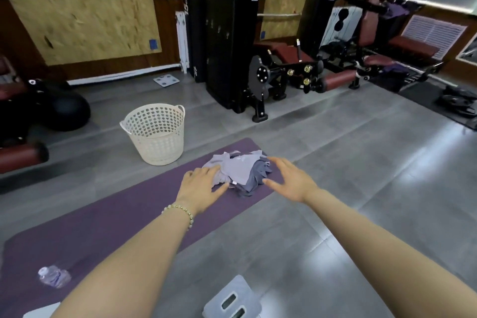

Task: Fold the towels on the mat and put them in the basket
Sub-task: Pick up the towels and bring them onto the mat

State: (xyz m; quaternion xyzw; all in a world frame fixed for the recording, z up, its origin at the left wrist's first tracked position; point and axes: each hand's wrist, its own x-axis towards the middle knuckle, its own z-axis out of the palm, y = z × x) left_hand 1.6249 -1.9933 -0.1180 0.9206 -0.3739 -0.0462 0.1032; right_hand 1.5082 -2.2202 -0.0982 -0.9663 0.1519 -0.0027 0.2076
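**On a gym floor, two open hands reach for a heap of towels**

On the far end of a long purple mat [124,219], laid across the grey tiled floor [361,162], sits a loose, crumpled heap of towels [240,170] in pale lilac and darker grey-blue. None looks folded yet. The left hand [201,187], with a beaded bracelet [180,210] at the wrist, has its fingers spread flat, and its fingertips touch the heap's left edge. The right hand [291,181] is also spread wide and holds nothing. It sits just beside the heap's right side; whether it touches the cloth cannot be told.

A cream plastic basket [154,134] with a perforated wall stands upright on the floor just beyond the mat's left edge, near the heap. It looks empty through the holes. A crushed plastic bottle [54,276] lies on the near end of the mat. Black and maroon weight machines [284,72] stand behind.

The step in hand seems to be picking one towel out of the heap. To do it well, pinch only the top lilac piece at a corner or hem and lift it clear so the others do not drag along. Then spread it flat on the bare mat nearer the body, where there is room to square the edges before folding.
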